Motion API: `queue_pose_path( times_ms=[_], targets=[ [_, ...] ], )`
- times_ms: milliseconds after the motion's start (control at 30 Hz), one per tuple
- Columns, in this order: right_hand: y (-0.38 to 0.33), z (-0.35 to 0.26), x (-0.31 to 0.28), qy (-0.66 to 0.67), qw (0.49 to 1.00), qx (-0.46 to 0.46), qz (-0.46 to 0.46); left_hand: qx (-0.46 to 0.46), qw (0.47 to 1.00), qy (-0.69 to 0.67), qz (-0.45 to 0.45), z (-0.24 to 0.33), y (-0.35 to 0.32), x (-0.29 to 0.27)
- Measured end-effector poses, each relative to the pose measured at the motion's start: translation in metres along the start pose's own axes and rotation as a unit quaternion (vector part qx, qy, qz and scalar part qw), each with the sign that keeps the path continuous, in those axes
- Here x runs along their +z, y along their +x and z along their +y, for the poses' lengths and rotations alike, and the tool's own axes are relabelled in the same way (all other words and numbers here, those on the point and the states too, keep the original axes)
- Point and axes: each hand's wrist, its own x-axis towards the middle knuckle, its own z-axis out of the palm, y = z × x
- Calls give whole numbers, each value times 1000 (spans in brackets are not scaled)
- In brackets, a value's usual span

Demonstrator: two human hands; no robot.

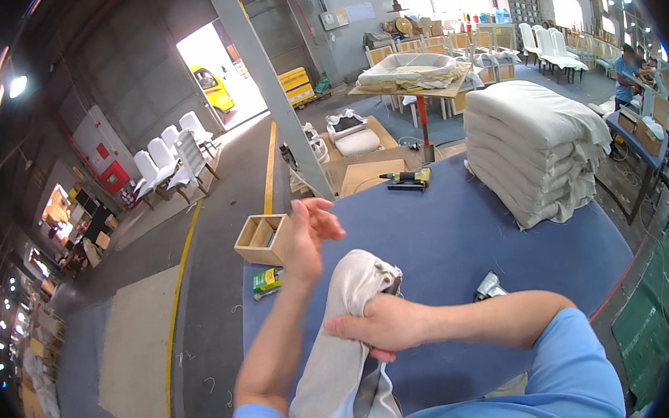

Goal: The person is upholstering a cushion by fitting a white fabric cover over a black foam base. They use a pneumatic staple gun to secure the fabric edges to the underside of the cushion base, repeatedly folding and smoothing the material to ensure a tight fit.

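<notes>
A long padded piece covered in off-white fabric (328, 382) stands tilted on the blue worktable in front of me, leaning against my body. A dark underside and loose fabric edges show along its right side. My right hand (387, 323) is wrapped around its upper part, thumb on the pale face and fingers round the dark side. My left hand (312, 238) is raised just left of its top end, apart from it, with fingers loosely bent and nothing in them.
On the blue table (438, 232) lie a yellow-black staple gun (409, 179), a silver tool (488, 286), a divided wooden box (262, 242) and a green carton (267, 279). A tall stack of off-white padded pieces (530, 150) stands at right. A co-worker (626, 76) works far right.
</notes>
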Motion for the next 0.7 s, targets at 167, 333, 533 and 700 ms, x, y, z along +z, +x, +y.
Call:
queue_pose_path(
  times_ms=[167,333,533,700],
  targets=[
    [20,32,-12,68,993,-97,-16,-33,990,-125,53,-49,-15,14],
    [37,51,2,177,961,-201,-74,67,993,54,85,0,-46,19],
    [64,77,18,60,908,-406,-84,297,945,125,55,-2,-74,10],
    [74,100,56,-128,807,-577,5,444,880,163,28,2,-91,3]
  ],
)
